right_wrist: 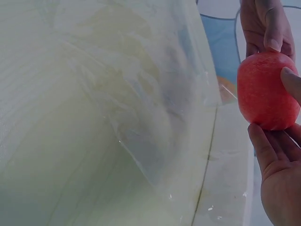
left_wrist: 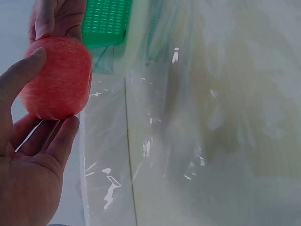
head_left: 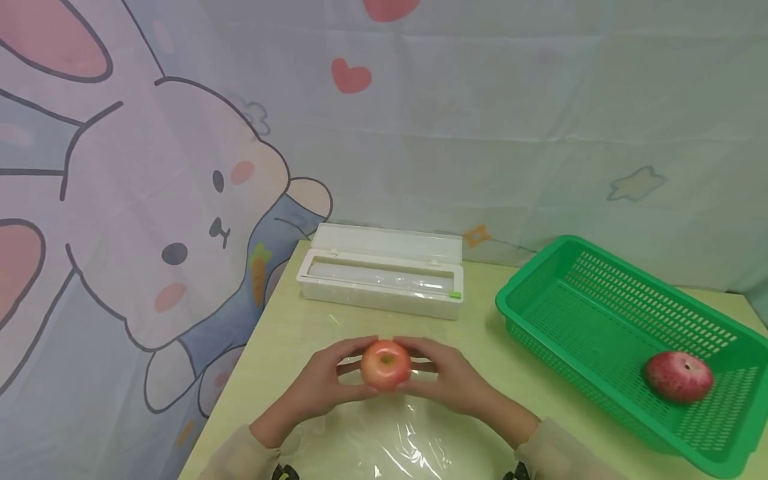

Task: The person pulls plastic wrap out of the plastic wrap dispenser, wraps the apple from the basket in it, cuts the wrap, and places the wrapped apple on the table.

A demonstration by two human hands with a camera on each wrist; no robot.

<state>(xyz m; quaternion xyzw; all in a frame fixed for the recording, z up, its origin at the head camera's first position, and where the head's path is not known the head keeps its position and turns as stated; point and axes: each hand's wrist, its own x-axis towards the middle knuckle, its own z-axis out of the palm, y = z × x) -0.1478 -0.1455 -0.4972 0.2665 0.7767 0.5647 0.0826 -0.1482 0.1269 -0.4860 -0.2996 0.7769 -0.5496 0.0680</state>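
Observation:
A red and yellow apple (head_left: 386,375) is held up between both hands, its stem hollow facing the head camera. My left hand (head_left: 324,379) grips its left side, thumb nearer me and fingers at the far side. On the opposite side my right hand (head_left: 451,377) holds it the same way. In the left wrist view the apple (left_wrist: 59,80) sits between thumb and fingertips. Beneath the hands a sheet of clear plastic film (head_left: 390,443) lies spread over the table, wrinkled and shiny.
Behind the apple stands a white cling film box (head_left: 378,304), lid tipped back, a film roll inside. At right, a green plastic basket (head_left: 576,380) holds a dark red, speckled round fruit (head_left: 679,377). The pale yellow table (head_left: 270,353) meets a printed cloth backdrop (head_left: 450,167).

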